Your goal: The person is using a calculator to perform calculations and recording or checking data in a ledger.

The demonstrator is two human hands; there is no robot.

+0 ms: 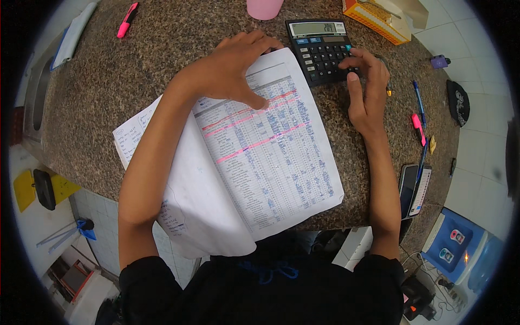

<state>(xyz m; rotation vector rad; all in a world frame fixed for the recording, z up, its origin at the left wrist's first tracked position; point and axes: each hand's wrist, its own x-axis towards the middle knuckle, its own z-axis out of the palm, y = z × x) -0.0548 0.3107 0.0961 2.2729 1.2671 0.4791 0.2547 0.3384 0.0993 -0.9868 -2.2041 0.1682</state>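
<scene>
Before me a stack of paper sheets (284, 170) lies open on the granite counter (93, 105). Its upper page carries a printed table with handwritten figures and several pink highlighted rows. My left hand (235, 69) rests across the top of that page, thumb and fingers spread, gripping nothing. Beyond the page's upper right corner lies a black desktop calculator (325, 55) with digits on its display. Over the calculator's right edge hovers my right hand (367, 89), fingers bent and apart, with nothing held. Whether a fingertip touches a key I cannot tell.
Pink highlighters (418, 128) (127, 20) and blue pens (419, 99) lie on the counter. Two phones (408, 191) sit at the right edge. A pink cup (265, 9) and an open food box (378, 20) stand at the back. Left is a sink (40, 93); lower right, a water dispenser (455, 243).
</scene>
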